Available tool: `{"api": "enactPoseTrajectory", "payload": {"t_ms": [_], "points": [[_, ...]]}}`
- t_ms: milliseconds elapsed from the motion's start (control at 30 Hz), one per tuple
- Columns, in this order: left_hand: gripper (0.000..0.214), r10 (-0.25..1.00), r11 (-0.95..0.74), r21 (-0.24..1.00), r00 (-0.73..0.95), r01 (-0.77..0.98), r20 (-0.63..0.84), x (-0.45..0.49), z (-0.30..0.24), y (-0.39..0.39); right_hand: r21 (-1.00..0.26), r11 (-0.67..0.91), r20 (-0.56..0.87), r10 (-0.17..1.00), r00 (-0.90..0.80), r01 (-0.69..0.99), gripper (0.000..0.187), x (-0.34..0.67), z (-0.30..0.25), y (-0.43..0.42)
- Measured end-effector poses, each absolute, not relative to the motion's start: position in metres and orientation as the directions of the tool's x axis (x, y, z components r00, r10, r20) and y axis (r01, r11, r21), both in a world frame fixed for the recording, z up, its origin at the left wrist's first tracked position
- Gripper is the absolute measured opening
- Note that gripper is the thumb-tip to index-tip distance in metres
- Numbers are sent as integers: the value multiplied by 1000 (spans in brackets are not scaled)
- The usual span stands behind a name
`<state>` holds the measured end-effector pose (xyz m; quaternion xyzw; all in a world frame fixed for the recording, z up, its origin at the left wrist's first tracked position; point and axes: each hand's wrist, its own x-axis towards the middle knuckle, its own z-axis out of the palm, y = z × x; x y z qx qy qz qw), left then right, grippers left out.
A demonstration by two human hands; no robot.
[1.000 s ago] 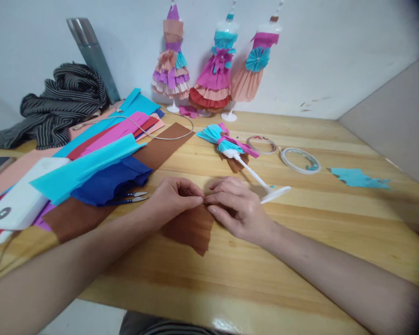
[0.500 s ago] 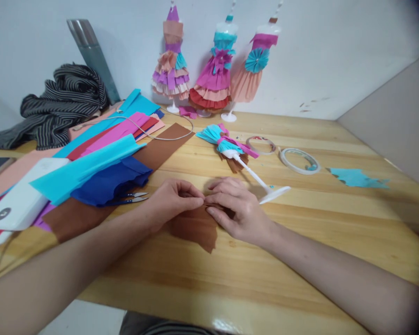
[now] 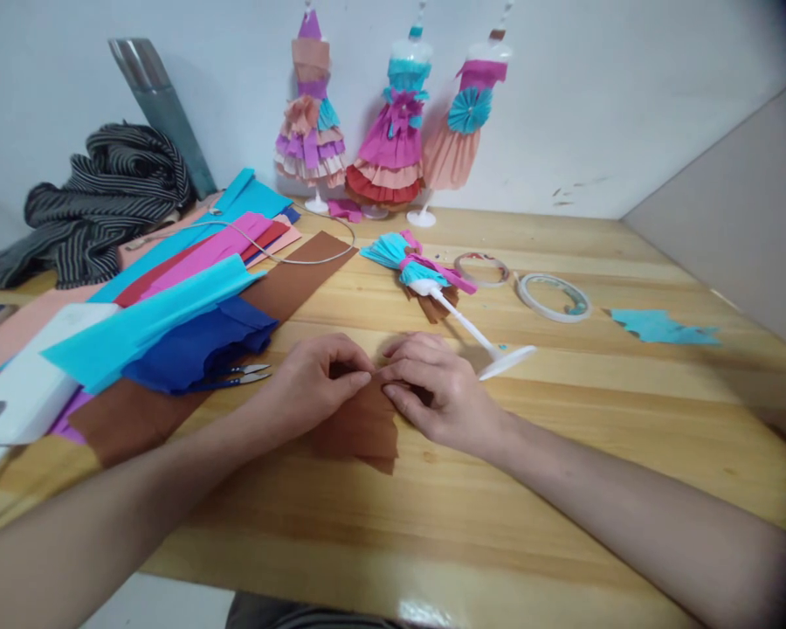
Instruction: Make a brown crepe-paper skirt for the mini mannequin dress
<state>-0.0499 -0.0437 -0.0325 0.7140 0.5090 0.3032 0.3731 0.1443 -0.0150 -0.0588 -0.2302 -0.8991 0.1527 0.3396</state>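
A piece of brown crepe paper (image 3: pixel 360 432) hangs from my fingers over the wooden table, its lower edge uneven. My left hand (image 3: pixel 324 377) pinches the top edge between thumb and forefinger. Right beside it, my right hand (image 3: pixel 436 384) grips the same edge, fingers curled and fingertips almost meeting the left ones. The paper's upper edge is partly hidden by the fingers. Just beyond my hands lies a small dress stand (image 3: pixel 475 328) on its side, wrapped in turquoise and magenta paper. Thread snips (image 3: pixel 239 376) rest to the left of my left hand.
Three dressed paper mannequins (image 3: pixel 311 122) stand against the wall. Coloured paper sheets (image 3: pixel 150 319), a white box-like device (image 3: pixel 32 384), a striped cloth (image 3: pixel 114 192) and a bottle (image 3: pixel 167 118) fill the left side. Tape rolls (image 3: pixel 554 297) and a turquoise scrap (image 3: pixel 661 327) lie at right.
The view has shifted slightly. Both hands stay together on the brown paper's edge; the folds between the fingertips look flatter, and the hanging part has changed shape a little.
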Motion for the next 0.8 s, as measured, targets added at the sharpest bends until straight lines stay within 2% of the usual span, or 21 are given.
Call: {"api": "enactPoseTrajectory", "payload": {"t_ms": [133,233,300,433,500,633,733,800], "points": [[9,901,-398,729,385,557,198,-50,-33,-45,-442,842,553,527,-646,309,13,143,-59,-14],[14,851,-507,612,466,607,242,-50,-36,-49,-461,832,542,539,-645,309,12,144,-58,-14],[16,849,-516,582,465,629,250,-51,-38,-49,-484,815,513,559,-652,318,15,144,-57,-15],[13,866,-495,601,415,628,279,-55,-39,-44,-533,769,443,608,-658,353,28,145,-55,-15],[12,862,-505,546,413,668,293,-57,-37,-41,-559,745,432,637,-638,365,30,145,-54,-15],[12,858,-510,296,456,807,236,-58,-33,-39,-627,675,420,713,-562,388,40,146,-57,-14],[14,859,-512,197,489,836,155,-57,-30,-40,-750,562,389,801,-456,348,48,148,-63,-11],[19,849,-527,148,514,837,122,-56,-28,-42,-854,453,343,861,-377,257,49,149,-68,-8]]}}
